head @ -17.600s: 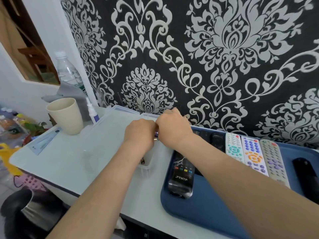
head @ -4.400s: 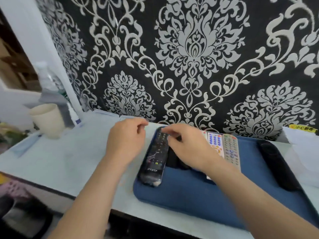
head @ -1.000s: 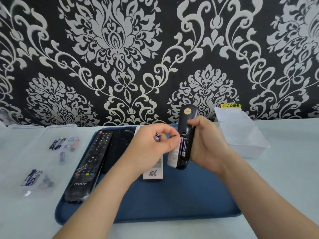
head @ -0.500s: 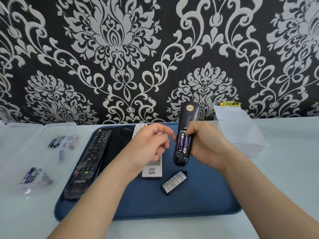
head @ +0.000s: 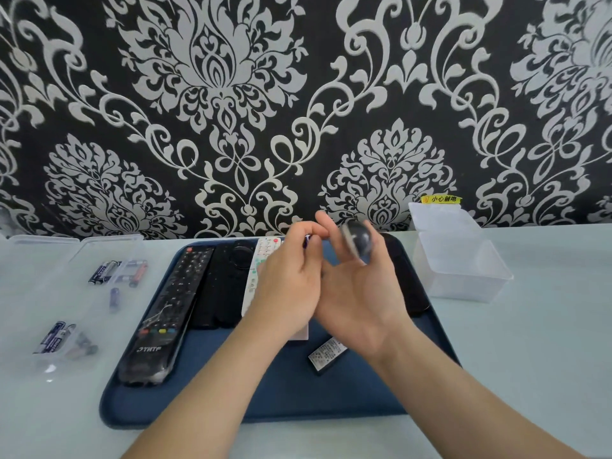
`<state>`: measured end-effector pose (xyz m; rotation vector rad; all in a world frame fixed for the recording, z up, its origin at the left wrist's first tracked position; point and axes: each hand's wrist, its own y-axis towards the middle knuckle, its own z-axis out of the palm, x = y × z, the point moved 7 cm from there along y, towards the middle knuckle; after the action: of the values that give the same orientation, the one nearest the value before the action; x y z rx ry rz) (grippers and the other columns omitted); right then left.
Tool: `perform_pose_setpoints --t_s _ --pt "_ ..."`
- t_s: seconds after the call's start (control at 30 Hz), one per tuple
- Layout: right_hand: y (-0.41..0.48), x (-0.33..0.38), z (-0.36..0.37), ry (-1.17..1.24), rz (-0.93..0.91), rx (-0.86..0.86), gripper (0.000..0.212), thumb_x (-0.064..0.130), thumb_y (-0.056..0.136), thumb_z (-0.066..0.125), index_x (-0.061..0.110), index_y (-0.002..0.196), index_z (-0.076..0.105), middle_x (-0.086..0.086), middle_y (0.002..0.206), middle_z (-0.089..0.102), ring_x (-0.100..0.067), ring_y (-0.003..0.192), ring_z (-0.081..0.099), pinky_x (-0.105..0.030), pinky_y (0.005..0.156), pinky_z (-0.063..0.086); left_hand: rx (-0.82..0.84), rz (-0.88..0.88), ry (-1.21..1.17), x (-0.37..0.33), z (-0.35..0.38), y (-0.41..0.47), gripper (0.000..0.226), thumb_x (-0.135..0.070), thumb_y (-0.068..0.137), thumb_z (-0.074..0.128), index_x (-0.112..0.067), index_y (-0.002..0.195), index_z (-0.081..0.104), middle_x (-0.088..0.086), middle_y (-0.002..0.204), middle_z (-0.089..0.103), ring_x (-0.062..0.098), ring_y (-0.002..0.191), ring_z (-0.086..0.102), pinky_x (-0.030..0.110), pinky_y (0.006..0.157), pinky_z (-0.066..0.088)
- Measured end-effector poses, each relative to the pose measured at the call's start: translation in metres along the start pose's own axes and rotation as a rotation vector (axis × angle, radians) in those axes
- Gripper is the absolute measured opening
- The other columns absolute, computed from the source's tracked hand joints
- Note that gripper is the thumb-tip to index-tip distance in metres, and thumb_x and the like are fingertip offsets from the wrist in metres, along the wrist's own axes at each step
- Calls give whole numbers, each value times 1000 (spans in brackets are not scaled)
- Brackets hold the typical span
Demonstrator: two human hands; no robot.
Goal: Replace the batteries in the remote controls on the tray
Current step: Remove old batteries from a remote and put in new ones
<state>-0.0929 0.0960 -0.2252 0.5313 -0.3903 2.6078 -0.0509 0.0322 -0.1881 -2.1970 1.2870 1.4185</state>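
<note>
Bare forearms, no sleeves, left hand [head: 291,286], right hand [head: 357,303]

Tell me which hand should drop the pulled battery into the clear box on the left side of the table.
Left. The left hand pinches a small purple battery at its fingertips and is nearer the clear battery box. The right hand is occupied holding the blurred black remote, away from the box.

Black remote [head: 357,243] motion-blurred, white remote [head: 261,270] partly hidden

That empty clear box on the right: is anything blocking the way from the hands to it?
Nothing visible does. The left hand and right hand hover over the blue tray; only bare table lies before the clear box.
</note>
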Motion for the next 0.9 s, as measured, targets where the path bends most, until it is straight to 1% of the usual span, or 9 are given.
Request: perform_pose_setpoints --t_s 0.13,0.3,0.37,0.43,0.5,0.57,0.67,0.77,0.9 --pt "-1 -2 -2 38 18 4 60 56 96 37 12 126 62 -14 128 65 -30 124 57 -43 110 36 -58 190 417 -8 8 1 23 -31 100 36 -32 118 50 -19 127 45 -2 124 25 40 107 20" --pt "3 1 -11 -18 24 -64 64 59 94 38 9 119 69 -16 127 66 -31 120 61 -44 111 37 163 207 580 0 22 -3 47 -56 91 33 -39 135 31 -18 154 9 5 141 0 50 115 9" --pt "6 5 -16 -82 4 -119 62 61 93 40 12 105 76 -12 120 69 -27 105 68 -38 100 47 246 181 510 1 22 -4 54 -54 85 45 -44 135 29 -19 157 -1 1 141 -7 48 115 7" --pt "10 11 -22 -169 -18 -178 57 59 92 45 11 107 73 -8 102 70 -18 75 63 -27 69 48 317 167 454 2 19 -5 67 -45 77 57 -47 136 26 -22 156 -5 -1 140 -9 44 114 7" --pt "10 21 -27 -309 -54 -246 48 52 92 53 10 111 67 -5 81 62 -12 56 49 -22 48 35 421 114 323 1 15 -7 77 -32 77 62 -47 140 20 -24 153 5 0 141 -2 32 115 11" --pt "8 32 -30 -461 -79 -302 37 46 92 56 10 99 63 -4 70 56 -10 48 42 -21 43 26 442 84 253 0 12 -8 76 -12 82 58 -45 142 24 -30 134 30 -1 134 19 12 103 21" --pt "6 38 -25 -558 -53 -255 36 43 92 58 7 93 63 -3 65 51 -9 45 37 -20 42 20 180 189 281 -8 -5 -2 68 5 79 48 -40 129 54 -44 112 43 1 116 45 1 89 29" --pt "6 36 -17 -602 -35 -179 39 41 92 57 6 103 69 -4 70 50 -8 45 34 -19 41 18 -77 279 323 -13 -18 -1 48 2 79 48 -30 104 74 -28 107 65 4 106 58 16 90 44" --pt "5 42 -13 -664 -41 -136 36 40 93 54 11 86 74 -9 85 70 -14 58 37 -19 45 19 -263 311 283 -21 -26 -7 33 -8 74 50 -22 91 75 -15 93 70 10 89 64 27 80 49"
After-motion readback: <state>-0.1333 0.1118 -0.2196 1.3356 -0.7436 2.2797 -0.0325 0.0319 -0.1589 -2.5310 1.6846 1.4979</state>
